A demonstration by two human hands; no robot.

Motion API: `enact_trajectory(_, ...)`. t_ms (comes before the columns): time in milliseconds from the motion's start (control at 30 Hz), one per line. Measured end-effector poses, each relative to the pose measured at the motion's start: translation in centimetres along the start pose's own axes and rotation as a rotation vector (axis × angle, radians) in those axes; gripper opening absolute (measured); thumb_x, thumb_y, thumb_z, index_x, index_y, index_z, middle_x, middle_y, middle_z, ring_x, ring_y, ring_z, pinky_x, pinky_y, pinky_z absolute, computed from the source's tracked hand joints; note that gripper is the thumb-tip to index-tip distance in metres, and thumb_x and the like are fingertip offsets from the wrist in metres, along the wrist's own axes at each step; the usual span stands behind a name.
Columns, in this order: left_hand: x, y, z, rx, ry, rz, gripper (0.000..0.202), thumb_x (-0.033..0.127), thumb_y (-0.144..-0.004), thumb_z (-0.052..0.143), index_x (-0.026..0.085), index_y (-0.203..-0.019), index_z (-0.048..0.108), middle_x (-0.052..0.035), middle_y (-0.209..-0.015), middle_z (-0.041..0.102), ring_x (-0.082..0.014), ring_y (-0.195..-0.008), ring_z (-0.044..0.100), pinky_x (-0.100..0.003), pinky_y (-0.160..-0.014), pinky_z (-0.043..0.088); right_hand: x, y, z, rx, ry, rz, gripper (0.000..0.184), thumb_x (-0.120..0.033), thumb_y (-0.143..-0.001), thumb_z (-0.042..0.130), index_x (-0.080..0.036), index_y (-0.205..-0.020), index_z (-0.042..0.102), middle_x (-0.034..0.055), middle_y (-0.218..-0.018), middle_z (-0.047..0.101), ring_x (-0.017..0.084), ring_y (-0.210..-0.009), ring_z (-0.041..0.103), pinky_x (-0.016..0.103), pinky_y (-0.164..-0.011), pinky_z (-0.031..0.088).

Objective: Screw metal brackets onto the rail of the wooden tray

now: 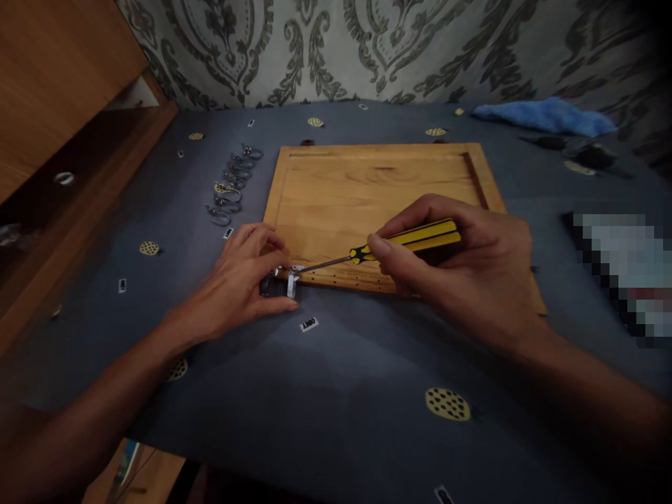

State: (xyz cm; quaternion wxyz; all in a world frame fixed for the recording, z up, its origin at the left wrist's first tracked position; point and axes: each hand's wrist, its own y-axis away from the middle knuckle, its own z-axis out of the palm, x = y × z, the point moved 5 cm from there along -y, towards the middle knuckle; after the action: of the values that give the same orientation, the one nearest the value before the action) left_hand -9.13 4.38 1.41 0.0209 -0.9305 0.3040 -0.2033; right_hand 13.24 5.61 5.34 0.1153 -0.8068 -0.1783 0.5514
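Note:
My right hand [467, 266] grips a yellow and black screwdriver [414, 239], its shaft slanting down to the left. The tip meets a small metal hook [292, 283] at the near left corner of a wooden board [336, 203] with a raised rim. With thumb and fingers, my left hand [252, 273] pinches the hook against the board's near edge. Several small dark holes [336, 280] run along that edge, to the right of the hook. Just beyond my left hand, several more metal hooks [228, 199] lie in a row on the cloth.
A grey-blue cloth [315, 392] with pineapple prints covers the table. A blue rag [546, 115] and a dark object [593, 155] lie at the back right. On the right is a blurred-out, dark-edged device [624, 259]. Wooden furniture [68, 91] borders the left; patterned wallpaper [315, 49] stands behind.

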Motion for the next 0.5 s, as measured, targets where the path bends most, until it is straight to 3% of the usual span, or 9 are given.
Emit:
enact_trajectory(267, 0.02, -0.13, -0.15, -0.02, 0.0, -0.018, 0.036, 0.046, -0.084, 0.084, 0.021, -0.107, 0.074, -0.01, -0.124, 0.06, -0.0333, -0.127, 0.049, -0.053, -0.112, 0.042, 0.16, -0.08, 0.23, -0.021, -0.01, -0.034, 0.026, -0.039, -0.082, 0.085, -0.022, -0.074, 0.067, -0.0026, -0.064, 0.064, 0.012, -0.055, 0.059, 0.024, -0.043, 0.041)
enact_trajectory(500, 0.07, -0.12, -0.22, -0.014, 0.006, 0.005, 0.037, 0.048, -0.086, 0.082, 0.02, -0.108, 0.073, -0.0108, -0.123, 0.06, -0.0341, -0.127, 0.05, -0.055, -0.114, 0.041, -0.79, -0.31, 0.51, -0.099, 0.04, -0.123, 0.026, -0.034, -0.084, 0.084, -0.022, -0.073, 0.064, -0.0043, -0.064, 0.063, 0.009, -0.054, 0.056, 0.024, -0.05, 0.042)
